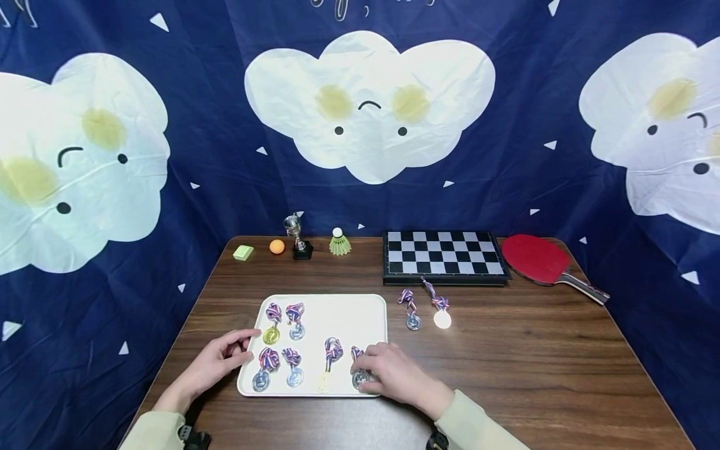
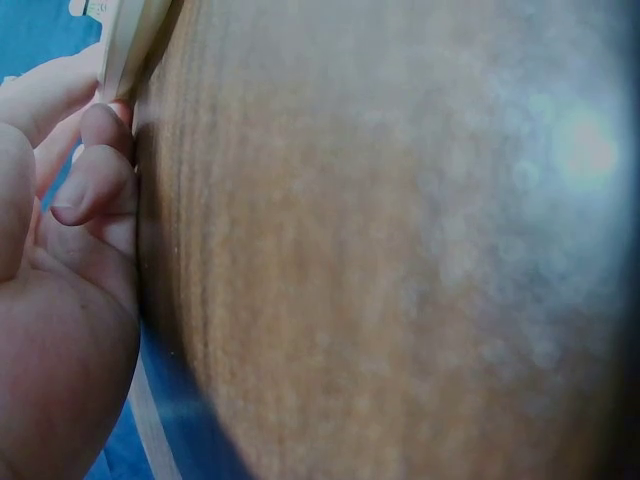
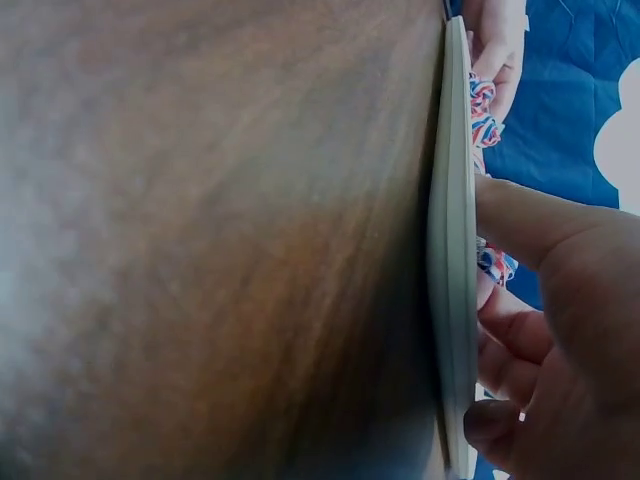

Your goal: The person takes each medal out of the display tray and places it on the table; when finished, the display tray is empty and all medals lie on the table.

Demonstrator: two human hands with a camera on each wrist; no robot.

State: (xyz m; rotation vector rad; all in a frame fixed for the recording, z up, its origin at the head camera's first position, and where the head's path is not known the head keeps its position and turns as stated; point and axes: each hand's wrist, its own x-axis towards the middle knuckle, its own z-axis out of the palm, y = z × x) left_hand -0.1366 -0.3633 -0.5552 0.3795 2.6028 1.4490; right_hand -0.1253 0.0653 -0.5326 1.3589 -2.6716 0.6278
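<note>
In the head view a white tray (image 1: 354,312) carries several medals with red, white and blue ribbons. My left hand (image 1: 216,362) rests at the tray's left edge, index finger and thumb touching the rim. Beside it are a gold medal (image 1: 271,335) and a silver medal (image 1: 261,380). At the tray's front right corner my right hand (image 1: 396,375) pinches a silver medal (image 1: 358,379), its ribbon partly hidden behind the fingers. To that medal's left lies another gold medal (image 1: 324,382). In the right wrist view the thumb reaches over the tray's rim (image 3: 455,250).
Right of the tray lie a silver medal (image 1: 413,322) and a shiny medal (image 1: 442,319). Behind them sits a chessboard (image 1: 444,253), with a red paddle (image 1: 537,259) beside it. Along the back stand a shuttlecock (image 1: 340,244), trophy cup (image 1: 298,237), orange ball (image 1: 277,247) and green block (image 1: 243,252).
</note>
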